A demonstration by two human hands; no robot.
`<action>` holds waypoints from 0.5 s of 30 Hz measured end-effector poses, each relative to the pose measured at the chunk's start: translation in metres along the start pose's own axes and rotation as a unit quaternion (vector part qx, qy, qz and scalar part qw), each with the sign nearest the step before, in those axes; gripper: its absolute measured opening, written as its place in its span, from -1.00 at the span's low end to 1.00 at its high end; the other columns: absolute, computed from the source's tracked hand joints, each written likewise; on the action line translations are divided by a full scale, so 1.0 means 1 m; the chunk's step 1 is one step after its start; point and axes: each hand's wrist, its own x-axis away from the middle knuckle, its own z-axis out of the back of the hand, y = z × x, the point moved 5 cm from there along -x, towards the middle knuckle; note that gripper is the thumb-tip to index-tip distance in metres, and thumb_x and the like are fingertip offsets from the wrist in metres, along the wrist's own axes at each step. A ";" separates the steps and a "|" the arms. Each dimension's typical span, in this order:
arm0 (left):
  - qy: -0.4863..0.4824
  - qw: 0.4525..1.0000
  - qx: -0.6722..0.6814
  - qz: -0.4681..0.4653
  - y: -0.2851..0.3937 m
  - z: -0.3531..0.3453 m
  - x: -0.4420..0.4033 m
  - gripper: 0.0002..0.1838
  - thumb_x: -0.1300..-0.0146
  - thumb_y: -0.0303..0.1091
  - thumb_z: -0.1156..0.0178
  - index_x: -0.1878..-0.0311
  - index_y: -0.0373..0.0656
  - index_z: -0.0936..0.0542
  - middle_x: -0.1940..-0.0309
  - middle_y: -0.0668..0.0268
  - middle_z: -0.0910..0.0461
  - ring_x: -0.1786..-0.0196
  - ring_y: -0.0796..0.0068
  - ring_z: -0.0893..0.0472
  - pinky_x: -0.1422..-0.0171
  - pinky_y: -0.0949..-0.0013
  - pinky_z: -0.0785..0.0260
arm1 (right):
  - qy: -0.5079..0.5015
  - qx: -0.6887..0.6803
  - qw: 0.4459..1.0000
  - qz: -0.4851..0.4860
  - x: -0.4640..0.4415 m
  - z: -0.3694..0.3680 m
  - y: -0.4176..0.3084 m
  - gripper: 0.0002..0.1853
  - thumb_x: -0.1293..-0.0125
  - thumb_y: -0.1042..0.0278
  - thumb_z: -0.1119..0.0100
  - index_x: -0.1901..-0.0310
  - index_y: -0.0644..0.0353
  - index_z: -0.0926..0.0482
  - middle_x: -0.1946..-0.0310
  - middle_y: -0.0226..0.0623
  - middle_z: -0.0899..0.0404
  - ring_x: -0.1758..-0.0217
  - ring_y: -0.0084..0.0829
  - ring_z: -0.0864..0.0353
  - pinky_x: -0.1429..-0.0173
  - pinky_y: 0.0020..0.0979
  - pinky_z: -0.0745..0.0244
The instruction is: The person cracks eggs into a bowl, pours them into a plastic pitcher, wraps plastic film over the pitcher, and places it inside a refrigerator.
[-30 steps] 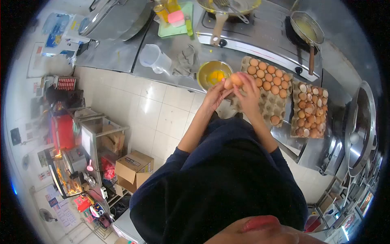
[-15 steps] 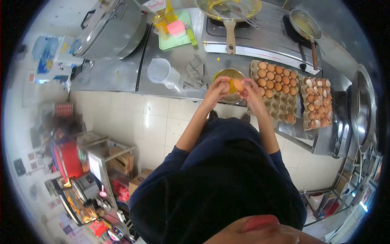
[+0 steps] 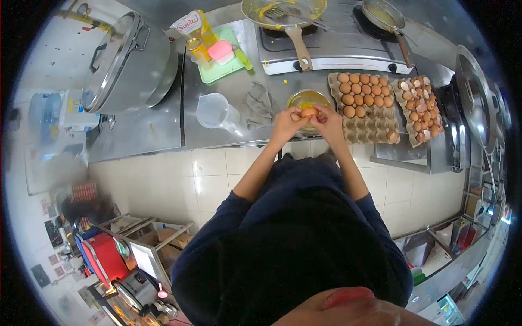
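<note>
My left hand (image 3: 289, 126) and my right hand (image 3: 330, 124) meet over a metal bowl (image 3: 330, 101) near the counter's front edge. Between their fingertips is a brown cracked egg (image 3: 309, 112), which both hands grip; the fingers partly cover its shell. Yellow egg shows inside the bowl, behind the fingers. Just right of the bowl lies a cardboard egg tray (image 3: 370, 130), with brown whole eggs (image 3: 367, 89) in its far rows and mostly bare cups in the near ones. A second tray beyond it is heaped with broken eggshells (image 3: 421, 106).
A grey cloth (image 3: 258, 106) and a clear plastic jug (image 3: 215, 111) lie left of the bowl. Behind them are a green tray (image 3: 217, 71) and a large pot (image 3: 138, 70). A gas stove (image 3: 348, 51) carries a frying pan (image 3: 284, 13) and a strainer (image 3: 383, 13).
My hands have come closer together over the bowl, and the yellow egg seen between the shell parts no longer shows there. The camera view has shifted.
</note>
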 end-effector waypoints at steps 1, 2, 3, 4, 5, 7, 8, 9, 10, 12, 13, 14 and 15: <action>0.000 1.000 -0.011 0.013 -0.001 0.000 -0.001 -0.57 -0.01 -0.15 -0.48 0.16 -0.29 -0.68 0.34 0.11 -0.71 0.28 0.35 -0.70 0.12 0.33 -0.50 | 0.006 0.009 1.000 -0.013 0.000 -0.003 0.004 -0.58 -0.08 0.36 -0.38 0.00 0.31 -0.64 0.17 -0.08 -0.66 0.35 -0.38 -0.69 0.23 -0.43 -0.62; 0.000 0.999 -0.023 0.026 -0.005 -0.001 -0.002 -0.58 0.00 -0.16 -0.48 0.17 -0.29 -0.67 0.36 0.09 -0.70 0.30 0.32 -0.70 0.14 0.32 -0.50 | 0.011 0.017 0.999 -0.026 0.000 -0.005 0.006 -0.58 -0.07 0.37 -0.37 0.00 0.32 -0.64 0.19 -0.08 -0.67 0.35 -0.35 -0.69 0.23 -0.42 -0.62; 0.000 0.999 -0.023 0.025 -0.007 -0.002 -0.004 -0.58 0.00 -0.16 -0.48 0.17 -0.29 -0.67 0.36 0.09 -0.70 0.30 0.32 -0.70 0.14 0.32 -0.50 | 0.012 0.018 0.999 -0.026 0.001 -0.006 0.006 -0.58 -0.07 0.37 -0.37 0.00 0.32 -0.64 0.19 -0.08 -0.67 0.35 -0.35 -0.69 0.23 -0.42 -0.62; -0.002 0.999 -0.025 0.027 -0.009 -0.002 -0.006 -0.59 -0.01 -0.17 -0.46 0.15 -0.25 -0.68 0.33 0.12 -0.71 0.26 0.34 -0.71 0.10 0.33 -0.51 | 0.012 0.024 0.999 -0.030 0.000 -0.007 0.008 -0.57 -0.08 0.39 -0.36 -0.02 0.32 -0.64 0.18 -0.08 -0.67 0.35 -0.35 -0.69 0.23 -0.42 -0.62; -0.004 0.999 -0.027 0.028 -0.011 -0.003 -0.008 -0.60 -0.02 -0.17 -0.45 0.13 -0.22 -0.69 0.31 0.15 -0.73 0.23 0.36 -0.72 0.07 0.33 -0.53 | 0.011 0.030 0.999 -0.035 0.000 -0.009 0.010 -0.57 -0.09 0.40 -0.36 -0.04 0.32 -0.63 0.18 -0.08 -0.67 0.35 -0.36 -0.69 0.24 -0.42 -0.63; 0.010 0.999 -0.038 -0.006 -0.012 -0.005 -0.009 -0.60 -0.02 -0.18 -0.45 0.12 -0.22 -0.69 0.31 0.13 -0.72 0.23 0.31 -0.73 0.07 0.32 -0.53 | 0.029 0.032 0.999 -0.023 0.001 -0.013 0.013 -0.56 -0.07 0.44 -0.37 -0.05 0.28 -0.64 0.23 -0.13 -0.67 0.39 -0.44 -0.68 0.26 -0.47 -0.61; 0.022 0.998 -0.050 -0.039 -0.008 -0.004 -0.010 -0.60 -0.02 -0.18 -0.45 0.12 -0.22 -0.69 0.31 0.12 -0.72 0.23 0.26 -0.73 0.08 0.31 -0.53 | 0.047 0.033 0.998 -0.013 0.001 -0.012 0.014 -0.55 -0.06 0.48 -0.38 -0.06 0.23 -0.65 0.28 -0.18 -0.67 0.43 -0.52 -0.67 0.29 -0.51 -0.59; 0.022 0.998 -0.051 -0.040 -0.007 -0.005 -0.010 -0.60 -0.02 -0.18 -0.45 0.12 -0.22 -0.69 0.31 0.12 -0.72 0.23 0.26 -0.73 0.08 0.31 -0.53 | 0.048 0.033 0.998 -0.012 0.002 -0.013 0.015 -0.55 -0.06 0.48 -0.38 -0.06 0.23 -0.65 0.28 -0.18 -0.67 0.43 -0.52 -0.67 0.29 -0.51 -0.59; 0.031 0.996 -0.063 -0.047 -0.005 -0.006 -0.010 -0.59 0.00 -0.20 -0.45 0.11 -0.22 -0.67 0.29 0.10 -0.71 0.21 0.21 -0.72 0.06 0.29 -0.53 | 0.047 0.032 0.998 -0.012 0.002 -0.013 0.017 -0.56 -0.08 0.47 -0.36 -0.06 0.29 -0.63 0.21 -0.12 -0.66 0.38 -0.43 -0.68 0.27 -0.47 -0.61; 0.042 0.995 -0.075 -0.055 -0.004 -0.008 -0.007 -0.59 0.02 -0.22 -0.45 0.11 -0.23 -0.66 0.28 0.09 -0.71 0.19 0.16 -0.71 0.05 0.26 -0.53 | 0.043 0.031 0.999 -0.010 0.004 -0.010 0.017 -0.56 -0.09 0.46 -0.34 -0.06 0.34 -0.62 0.14 -0.06 -0.65 0.34 -0.34 -0.70 0.26 -0.43 -0.63; 0.036 0.993 -0.091 -0.066 -0.002 -0.010 -0.006 -0.58 0.02 -0.24 -0.45 0.09 -0.22 -0.65 0.25 0.09 -0.69 0.17 0.13 -0.70 0.03 0.23 -0.52 | 0.041 0.035 0.999 -0.005 0.004 -0.008 0.017 -0.56 -0.10 0.47 -0.33 -0.07 0.32 -0.61 0.12 -0.07 -0.65 0.31 -0.33 -0.70 0.22 -0.41 -0.63; 0.031 0.991 -0.108 -0.077 0.002 -0.012 -0.005 -0.58 0.02 -0.26 -0.44 0.08 -0.20 -0.64 0.22 0.08 -0.68 0.14 0.10 -0.68 0.02 0.20 -0.52 | 0.038 0.037 0.999 0.001 0.002 -0.007 0.018 -0.55 -0.10 0.47 -0.32 -0.09 0.31 -0.61 0.11 -0.08 -0.65 0.28 -0.32 -0.70 0.18 -0.39 -0.63; 0.035 0.990 -0.109 -0.077 0.004 -0.012 -0.004 -0.58 0.02 -0.26 -0.44 0.08 -0.20 -0.64 0.22 0.08 -0.68 0.14 0.10 -0.68 0.02 0.20 -0.52 | 0.036 0.036 0.999 0.004 0.000 -0.006 0.019 -0.55 -0.10 0.47 -0.32 -0.09 0.31 -0.61 0.11 -0.08 -0.65 0.28 -0.32 -0.70 0.18 -0.39 -0.63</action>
